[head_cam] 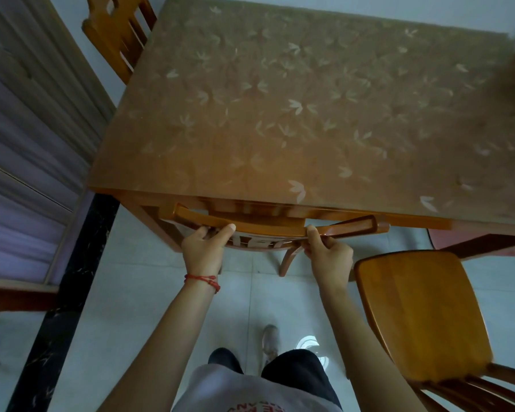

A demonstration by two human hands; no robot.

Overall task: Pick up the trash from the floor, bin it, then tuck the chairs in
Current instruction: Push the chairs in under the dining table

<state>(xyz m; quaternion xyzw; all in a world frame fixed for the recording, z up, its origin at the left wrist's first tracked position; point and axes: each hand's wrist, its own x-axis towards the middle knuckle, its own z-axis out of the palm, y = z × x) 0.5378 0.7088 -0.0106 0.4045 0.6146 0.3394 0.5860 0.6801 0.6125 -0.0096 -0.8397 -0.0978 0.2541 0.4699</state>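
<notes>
Three wooden chairs show around one large desk (309,114), whose top carries a translucent cover printed with pale leaves. The desk fills most of the upper view and stands on a pale tiled floor (149,292). At the left runs a ribbed, purple-grey panel in a wooden frame (27,144), with a dark marbled strip (72,292) on the floor along its foot.

Next in size, the free chair (419,316) stands at the lower right, pulled clear of the desk, its seat fully in view and its slatted back toward the bottom corner. The tucked chair (274,223) sits at the near edge of the desk, its seat hidden underneath and only its curved top rail and one rear leg showing. The far chair (116,28) stands at the upper left corner, its back close against the desk's left side.

Both hands hold the top rail of the tucked chair. The left hand (204,246) grips the rail left of its middle, thumb along the upper edge and fingers curled beneath. The right hand (329,254) grips the rail right of its middle in the same way. A red string bracelet (202,281) circles the left wrist.

Below, a grey shoe (270,340) rests on the tiles between the forearms. No trash can be made out on the floor.
</notes>
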